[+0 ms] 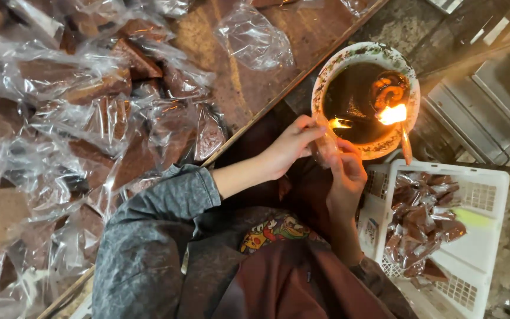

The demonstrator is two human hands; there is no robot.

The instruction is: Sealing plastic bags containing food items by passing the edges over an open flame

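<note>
Hard to make out exactly what's pinched there, but both hands are clamped on one small clear plastic packet (327,147), held right up at the flames; the left hand (290,147) grips its near edge with the fingers closed, and the right hand (345,171) pinches it from below, thumb pressed in. What's inside the packet is mostly hidden by fingers and glare. Just past the fingertips sits a round bowl (332,68) with a stained white rim, holding dark liquid and two small flames (392,113). Right beside the right hand is a white plastic basket (491,183), its far corner cut off by the frame, with a heap of wrapped brown pieces, too jumbled to count. Off beyond the left forearm, a wooden board (249,82) carries loads more bagged brown wedges (90,112), overlapping.
</note>
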